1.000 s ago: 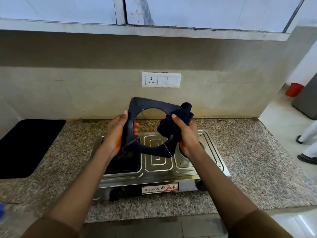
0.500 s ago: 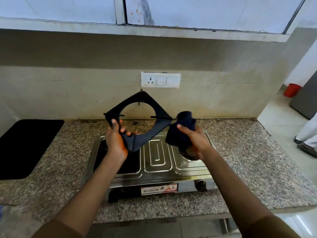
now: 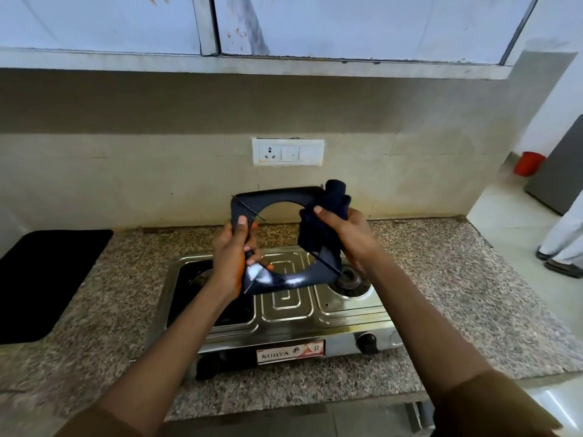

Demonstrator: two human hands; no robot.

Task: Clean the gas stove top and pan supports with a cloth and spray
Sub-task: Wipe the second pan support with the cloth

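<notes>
I hold one pan support up in the middle of the frame, tilted on edge above the stove. My left hand has its grip closed on the support's left side, thumb on the front face, so the frame stays steady and both faces can be reached. My right hand has its grip closed on one dark cloth, bunched and pressed against the support's right side; I judge this is wiping that edge. Lifting the support clear of the stove keeps the rubbing off the steel top and lets me turn the piece.

The stove sits on the worktop at lower centre. It has two burner spots: the right burner is bare, with no support on it, while the left well looks dark and I cannot tell whether a second support lies there. One knob shows clearly on the front. I see no spray bottle. One dark mat lies at the left.
</notes>
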